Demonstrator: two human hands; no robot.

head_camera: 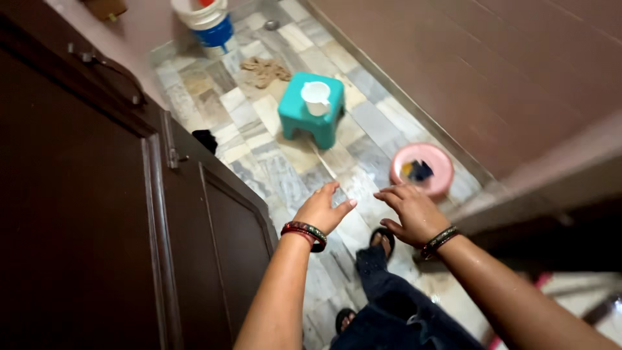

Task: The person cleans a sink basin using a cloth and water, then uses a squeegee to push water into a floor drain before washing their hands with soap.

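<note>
1. The left hand (321, 209) was in the middle of the frame, a bit below the center. Its fingers were spread loose and it held nothing.
2. The right hand (411, 212) was just to the right of it. It was flat and loose too, palm down, and it held nothing.
3. The 2 hands were near each other but did not touch.
4. Each wrist had bangles (304, 233) in red, green and dark colors.
5. The pink basin (437, 162) sat on the tiled floor (291, 175), just above and to the right of the right hand. Some dark blue and yellow cloth lay inside it.
6. A teal plastic stool (304, 116) stood higher up in the middle of the frame. A white mug (315, 97) sat on top of it.
7. A brown rag (265, 70) lay on the floor above the stool.
8. A white and blue bucket (207, 23) stood at the top of the frame.
9. A dark brown wooden door (97, 214) filled the left side.
10. The person's feet in black sandals (383, 238) showed at the bottom, under the hands.
</note>
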